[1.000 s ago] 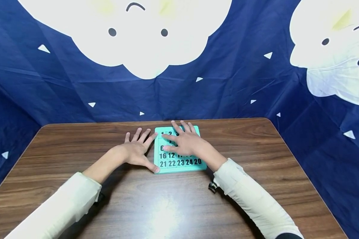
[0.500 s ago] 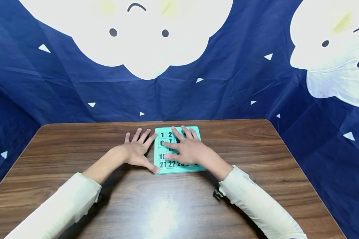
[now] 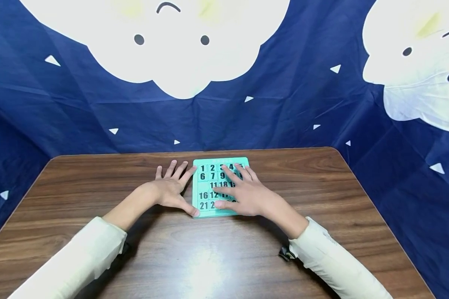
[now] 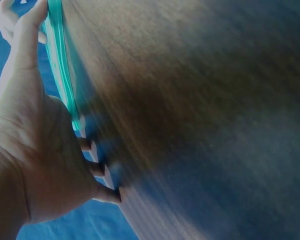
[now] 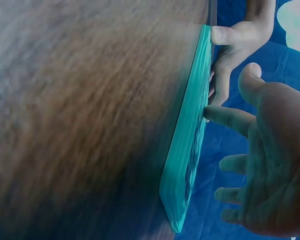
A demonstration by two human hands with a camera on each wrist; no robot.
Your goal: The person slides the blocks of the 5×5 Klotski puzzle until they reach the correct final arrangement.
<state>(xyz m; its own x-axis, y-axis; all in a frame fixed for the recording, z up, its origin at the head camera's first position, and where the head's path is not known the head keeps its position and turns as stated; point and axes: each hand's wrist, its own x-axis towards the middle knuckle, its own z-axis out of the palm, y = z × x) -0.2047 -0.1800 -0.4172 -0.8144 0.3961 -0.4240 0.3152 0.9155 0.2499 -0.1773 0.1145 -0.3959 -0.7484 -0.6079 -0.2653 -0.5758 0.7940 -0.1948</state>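
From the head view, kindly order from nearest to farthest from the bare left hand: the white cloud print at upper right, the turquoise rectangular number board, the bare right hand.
1. Turquoise rectangular number board: just right of the left hand, touching its thumb.
2. Bare right hand: farther right, over the board.
3. White cloud print: upper right, on the blue fabric.

We find an off-white, creased fabric sleeve (image 3: 69,261) on the left forearm, a small black fitting (image 3: 125,249) beneath its cuff. The matching off-white right sleeve (image 3: 338,259) carries faint grey print (image 3: 328,236) and a small black, glossy attachment (image 3: 286,253) under its cuff.
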